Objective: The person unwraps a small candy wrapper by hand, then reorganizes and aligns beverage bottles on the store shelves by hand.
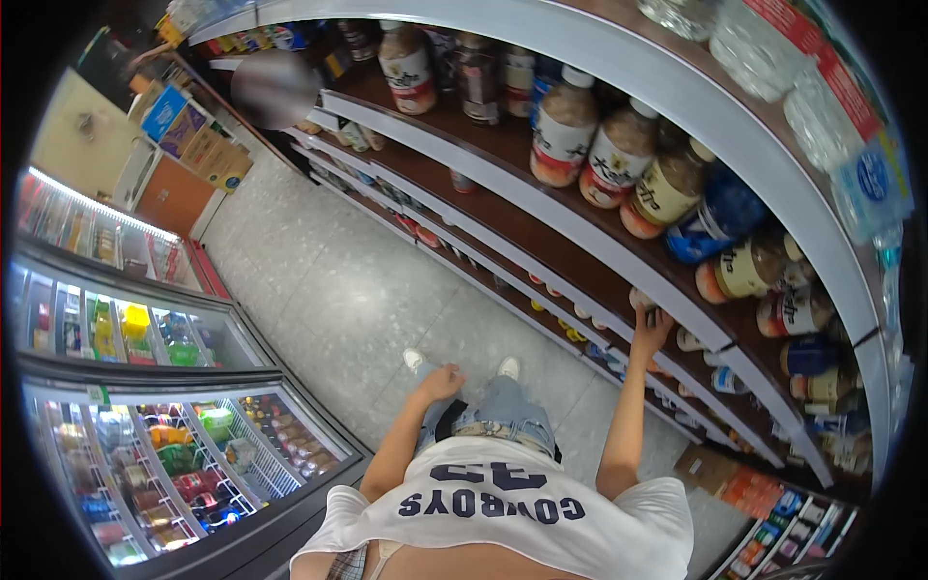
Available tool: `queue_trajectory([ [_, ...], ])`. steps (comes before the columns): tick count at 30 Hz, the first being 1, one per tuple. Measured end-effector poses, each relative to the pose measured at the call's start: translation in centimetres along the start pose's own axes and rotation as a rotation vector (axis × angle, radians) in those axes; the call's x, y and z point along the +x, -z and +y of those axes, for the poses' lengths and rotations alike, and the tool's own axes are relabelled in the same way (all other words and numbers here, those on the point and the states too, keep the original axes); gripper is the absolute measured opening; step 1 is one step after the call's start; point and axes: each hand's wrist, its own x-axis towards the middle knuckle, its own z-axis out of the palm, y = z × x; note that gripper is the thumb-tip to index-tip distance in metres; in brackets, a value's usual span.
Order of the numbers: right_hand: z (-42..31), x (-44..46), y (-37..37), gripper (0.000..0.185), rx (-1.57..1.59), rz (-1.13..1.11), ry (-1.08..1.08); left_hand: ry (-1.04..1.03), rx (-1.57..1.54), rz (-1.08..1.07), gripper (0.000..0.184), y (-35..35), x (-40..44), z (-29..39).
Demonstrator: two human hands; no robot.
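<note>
So a small pale, round-topped container is sitting on a brown shelf with a white edge, and the right hand is touching it, with the container showing just past the fingertips on the far side from the wearer. Those fingers are bending in around it, but the hand is hiding most of the thing, so I can't tell if they're really gripping it. The left hand is hanging well apart from it, over by the wearer's thigh, fingers loosely curling, and I can't tell whether anything's tucked in the palm. More pale-topped containers are standing near the right hand. On the next shelf up, bottles with white and red labels are lining up, and a blue bottle is leaning in among them. Clear bottles are filling the top corner. Down below, the wearer's pale shoes are standing on the grey floor, under light jeans and a white shirt. Over on the left, lit fridges are showing rows of drinks, and cardboard boxes are piling up beyond.
</note>
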Motion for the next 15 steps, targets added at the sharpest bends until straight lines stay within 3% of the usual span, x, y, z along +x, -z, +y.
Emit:
queue_trajectory([
  [2, 1.8, -3.7, -0.1, 0.052, -0.137, 0.05, -0.02, 0.0, -0.077, 0.023, 0.063, -0.4, -0.1, -0.9],
  [3, 2.5, -5.9, 0.0, 0.037, -0.24, -0.07, 0.064, -0.011, -0.103, 0.038, 0.063, -0.3, -0.6, -0.8],
  [4, 2.9, -8.2, -0.8, 0.028, -0.065, -0.248, -0.246, -0.025, -0.13, 0.05, 0.063, -0.3, -0.8, -0.6],
  [5, 3.5, -10.8, -1.6, 0.02, 0.121, -0.395, -0.266, -0.017, -0.114, 0.021, 0.063, -0.4, -0.8, -0.6],
  [6, -1.9, -13.5, -2.4, 0.014, 0.168, -0.56, -0.308, -0.009, -0.097, -0.009, 0.063, -0.2, -0.8, -0.9],
  [7, -3.6, -16.0, -3.6, 0.016, 0.166, -0.68, -0.267, -0.002, -0.076, -0.038, 0.063, 0.0, -0.8, -1.1],
  [9, -11.0, -20.1, -5.1, 0.021, 0.283, -1.018, -0.466, -0.035, -0.052, -0.024, 0.063, 0.5, -0.2, -1.7],
  [12, -23.6, -23.6, -6.4, 0.022, 0.63, -1.548, -0.532, -0.104, -0.04, 0.051, 0.061, 2.7, -0.6, -2.6],
  [15, -35.1, -24.1, -6.4, 0.024, 0.708, -2.03, -0.125, -0.128, -0.092, 0.087, 0.061, 4.4, -0.4, -4.6],
])
